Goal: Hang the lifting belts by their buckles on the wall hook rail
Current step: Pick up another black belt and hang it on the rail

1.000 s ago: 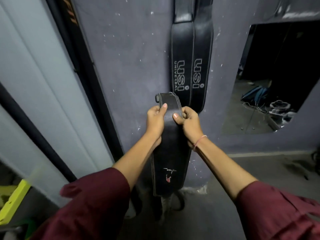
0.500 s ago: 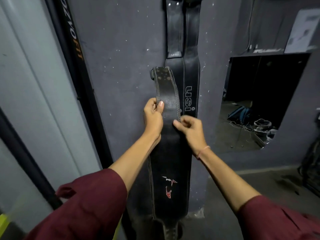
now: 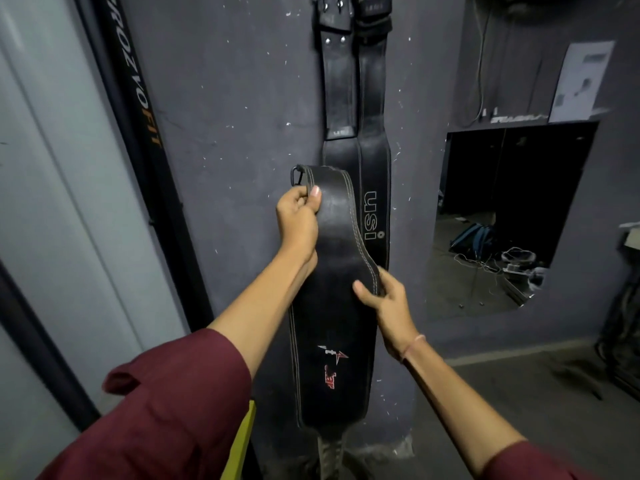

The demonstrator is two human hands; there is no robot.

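I hold a black leather lifting belt (image 3: 332, 341) with white stitching and a small red logo, upright against the grey wall. My left hand (image 3: 298, 223) grips its upper end just below the metal buckle (image 3: 297, 175). My right hand (image 3: 384, 299) pinches its right edge lower down, where the belt widens. Behind it two black belts (image 3: 356, 98) hang side by side on the wall, one marked "usi"; their buckles (image 3: 332, 8) sit at the top edge of the view. The hook rail itself is out of sight.
A black upright frame post (image 3: 138, 109) with orange lettering stands left of the belts. A wall opening (image 3: 502, 216) to the right shows a dark room with bags and cables on its floor. A yellow part (image 3: 239, 445) shows low beside the post.
My view has tilted upward, showing the hung belts' buckles. My right hand slid down the belt's right edge while my left stays near the buckle end. The top of the belt now folds forward.
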